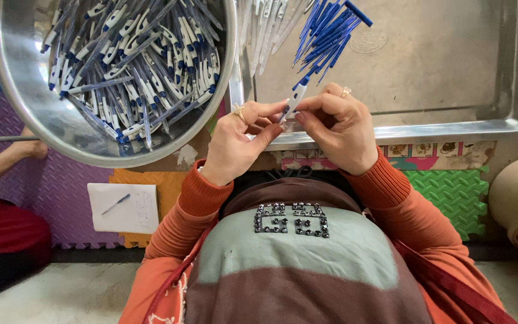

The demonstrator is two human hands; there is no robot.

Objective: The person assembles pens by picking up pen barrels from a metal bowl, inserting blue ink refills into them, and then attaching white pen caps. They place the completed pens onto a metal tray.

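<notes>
My left hand and my right hand meet over the near rim of a flat steel tray. Together they pinch a white pen with a blue tip, fingertips touching it from both sides. My right hand also grips a fan of blue pen refills that sticks up over the tray. A round steel bowl at the upper left is heaped with white and blue pens. Clear pen barrels lie in the tray's left part.
Another person's arm and red clothing sit at the left. A white paper sheet with a pen lies on orange, purple and green foam mats. A beige rounded object is at the right edge.
</notes>
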